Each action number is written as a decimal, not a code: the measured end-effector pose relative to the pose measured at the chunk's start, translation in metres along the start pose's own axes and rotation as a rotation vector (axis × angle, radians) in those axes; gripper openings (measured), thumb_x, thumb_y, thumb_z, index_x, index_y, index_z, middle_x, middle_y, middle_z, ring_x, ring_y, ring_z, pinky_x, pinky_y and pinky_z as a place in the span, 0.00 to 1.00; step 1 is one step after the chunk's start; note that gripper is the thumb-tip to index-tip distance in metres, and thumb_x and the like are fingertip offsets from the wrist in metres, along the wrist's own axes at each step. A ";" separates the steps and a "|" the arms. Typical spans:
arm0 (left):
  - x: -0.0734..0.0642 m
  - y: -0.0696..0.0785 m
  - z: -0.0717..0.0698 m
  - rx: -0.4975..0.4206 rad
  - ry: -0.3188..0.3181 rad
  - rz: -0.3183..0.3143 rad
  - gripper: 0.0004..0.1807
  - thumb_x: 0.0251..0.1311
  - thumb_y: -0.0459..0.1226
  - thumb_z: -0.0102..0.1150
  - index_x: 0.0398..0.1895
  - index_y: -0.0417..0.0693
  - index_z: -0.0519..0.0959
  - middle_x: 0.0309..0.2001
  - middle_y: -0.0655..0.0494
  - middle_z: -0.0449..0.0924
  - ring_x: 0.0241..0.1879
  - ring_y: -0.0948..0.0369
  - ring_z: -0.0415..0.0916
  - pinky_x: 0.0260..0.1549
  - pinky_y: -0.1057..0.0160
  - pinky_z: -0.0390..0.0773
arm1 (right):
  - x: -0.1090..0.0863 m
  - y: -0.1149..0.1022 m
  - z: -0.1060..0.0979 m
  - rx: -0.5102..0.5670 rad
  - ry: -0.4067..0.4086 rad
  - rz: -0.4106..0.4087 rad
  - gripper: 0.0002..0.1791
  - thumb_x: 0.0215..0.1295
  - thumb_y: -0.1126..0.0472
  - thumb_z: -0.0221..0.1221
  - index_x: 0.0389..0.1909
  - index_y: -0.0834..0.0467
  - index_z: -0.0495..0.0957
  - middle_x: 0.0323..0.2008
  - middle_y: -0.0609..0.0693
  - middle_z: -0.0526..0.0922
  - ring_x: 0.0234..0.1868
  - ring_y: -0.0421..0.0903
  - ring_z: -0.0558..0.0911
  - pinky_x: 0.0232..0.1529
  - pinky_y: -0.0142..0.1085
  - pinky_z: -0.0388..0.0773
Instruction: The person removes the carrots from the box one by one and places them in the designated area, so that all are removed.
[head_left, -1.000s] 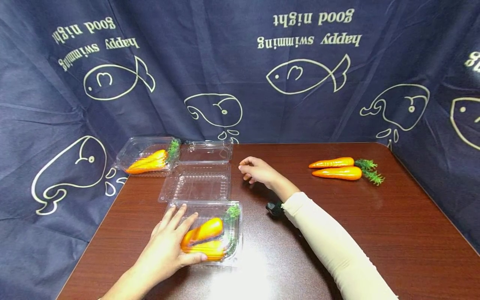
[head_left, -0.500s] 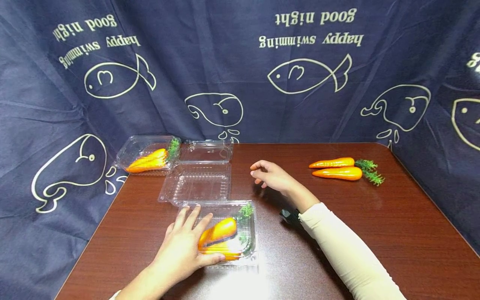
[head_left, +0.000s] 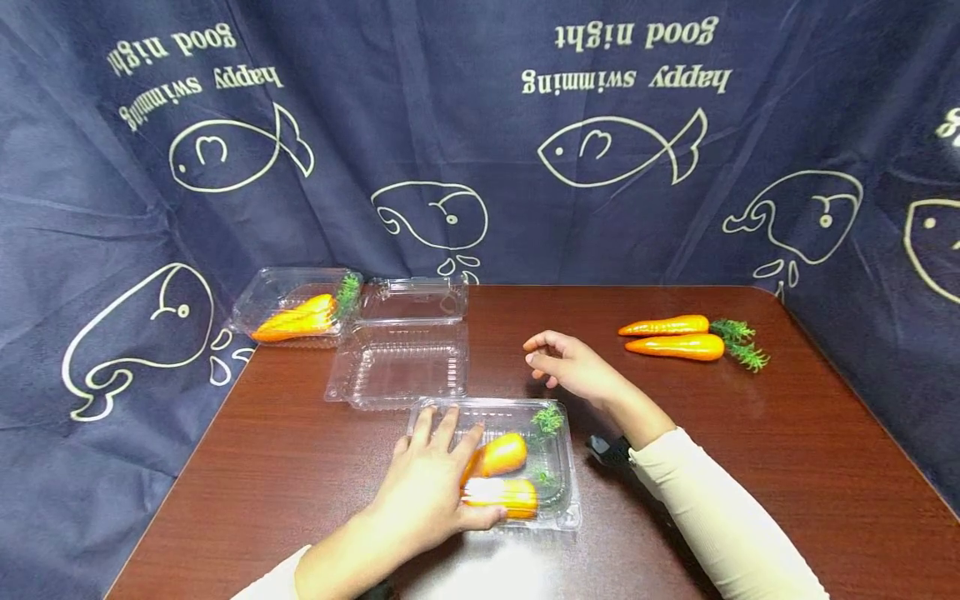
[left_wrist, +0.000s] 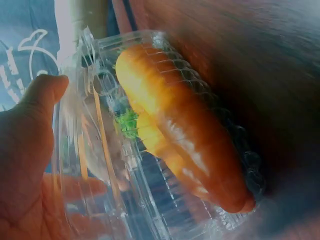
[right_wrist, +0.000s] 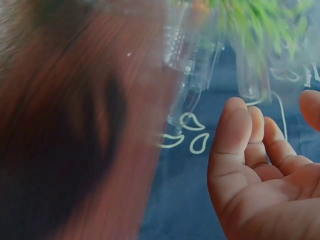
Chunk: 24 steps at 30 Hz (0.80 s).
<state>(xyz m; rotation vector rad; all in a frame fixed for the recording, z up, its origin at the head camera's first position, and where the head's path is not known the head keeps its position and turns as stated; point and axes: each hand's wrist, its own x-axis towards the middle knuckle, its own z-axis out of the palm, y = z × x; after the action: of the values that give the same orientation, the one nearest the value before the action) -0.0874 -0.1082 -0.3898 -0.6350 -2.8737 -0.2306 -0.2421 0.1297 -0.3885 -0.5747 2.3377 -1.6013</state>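
Left hand [head_left: 423,487]: spread, clear box [head_left: 558,471] beneath.
Right hand [head_left: 573,367]: relaxed, holding nothing.
Box: light, bendable, I think; hold rim [head_left: 566,525].

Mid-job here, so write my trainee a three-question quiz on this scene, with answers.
1. Which hand touches the clear rectangular plastic box nearest the person?
2. How many glossy orange carrots with green tops lie outside any box on the brown wood-grain table? A) one B) two C) three
3. True or false: the right hand holds nothing.

Key:
1. The left hand
2. B
3. True
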 end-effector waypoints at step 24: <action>0.036 0.058 0.012 0.084 -0.044 0.054 0.52 0.44 0.76 0.56 0.69 0.56 0.72 0.68 0.41 0.67 0.66 0.39 0.61 0.51 0.39 0.73 | -0.035 0.019 -0.043 -0.101 -0.062 0.048 0.20 0.72 0.59 0.57 0.58 0.67 0.72 0.51 0.67 0.78 0.48 0.61 0.81 0.44 0.46 0.79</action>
<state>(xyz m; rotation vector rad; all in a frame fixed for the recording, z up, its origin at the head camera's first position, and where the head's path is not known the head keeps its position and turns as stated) -0.0964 -0.0396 -0.3873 -0.7087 -2.8855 -0.0884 -0.2322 0.1874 -0.3910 -0.5767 2.3782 -1.4307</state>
